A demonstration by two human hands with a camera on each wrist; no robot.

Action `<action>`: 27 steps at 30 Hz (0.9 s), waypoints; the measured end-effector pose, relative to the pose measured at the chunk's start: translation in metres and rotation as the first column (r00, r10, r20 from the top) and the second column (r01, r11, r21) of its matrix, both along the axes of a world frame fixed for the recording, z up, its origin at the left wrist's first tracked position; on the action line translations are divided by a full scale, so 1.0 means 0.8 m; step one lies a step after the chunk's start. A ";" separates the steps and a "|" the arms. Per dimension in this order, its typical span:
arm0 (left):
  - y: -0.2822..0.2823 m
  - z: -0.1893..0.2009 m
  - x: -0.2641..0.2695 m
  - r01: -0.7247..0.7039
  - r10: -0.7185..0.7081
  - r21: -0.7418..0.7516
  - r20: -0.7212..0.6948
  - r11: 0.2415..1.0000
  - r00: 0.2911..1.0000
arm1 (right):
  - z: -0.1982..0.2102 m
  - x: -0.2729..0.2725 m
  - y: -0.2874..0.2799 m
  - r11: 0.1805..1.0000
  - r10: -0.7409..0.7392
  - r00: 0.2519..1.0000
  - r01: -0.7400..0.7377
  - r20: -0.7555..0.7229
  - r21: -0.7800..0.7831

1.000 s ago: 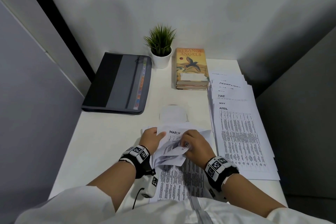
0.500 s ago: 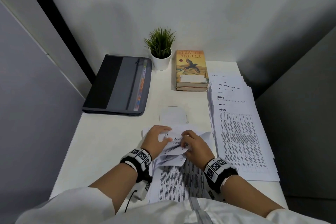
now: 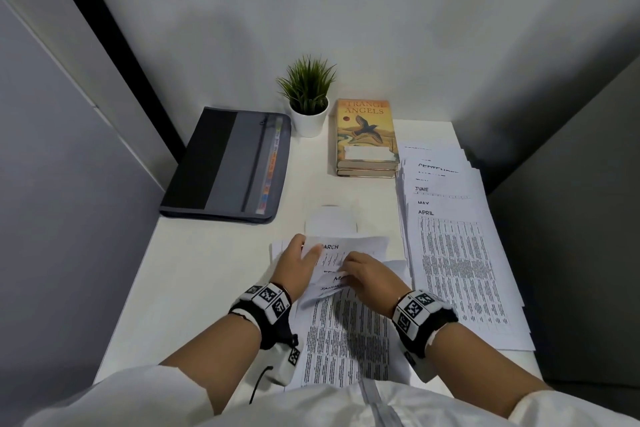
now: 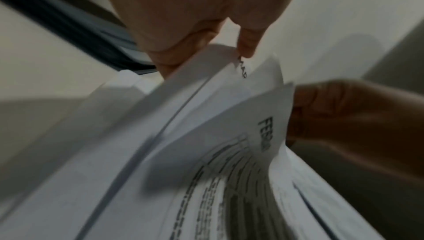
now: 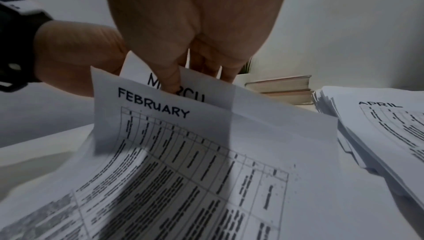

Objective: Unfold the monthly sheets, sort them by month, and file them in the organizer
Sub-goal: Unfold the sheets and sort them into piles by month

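Observation:
A small pile of creased monthly sheets lies in front of me on the white table (image 3: 207,274). My left hand (image 3: 298,263) pinches the top left corner of the MARCH sheet (image 3: 349,246), thumb on top beside the heading, as the left wrist view (image 4: 220,57) shows. My right hand (image 3: 363,274) pinches the top edge of the FEBRUARY sheet (image 5: 206,144) and curls it up off the pile. A JANUARY heading peeks out below. The flat stack (image 3: 457,270) at the right has APRIL on top. The dark grey organizer (image 3: 228,163) lies zipped at the back left.
A potted plant (image 3: 308,97) and two stacked books (image 3: 367,135) stand at the back by the wall. A white rounded object (image 3: 330,222) lies just beyond the pile. Grey partition walls close in both sides of the narrow table.
The sheets under my hands have been fanned apart: MARCH has slid away from me, and the FEBRUARY and JANUARY headings now show. My left hand has moved up to the MARCH corner.

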State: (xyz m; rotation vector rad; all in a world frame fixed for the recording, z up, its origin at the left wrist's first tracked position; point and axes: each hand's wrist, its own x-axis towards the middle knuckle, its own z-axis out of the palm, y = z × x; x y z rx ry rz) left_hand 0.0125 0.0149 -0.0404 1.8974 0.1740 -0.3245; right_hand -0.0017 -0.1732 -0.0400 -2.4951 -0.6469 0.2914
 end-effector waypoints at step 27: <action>0.042 -0.029 0.020 -0.239 0.282 0.185 -0.254 0.953 0.925 | 0.001 -0.005 -0.002 0.984 -0.164 0.984 0.159 0.066 0.081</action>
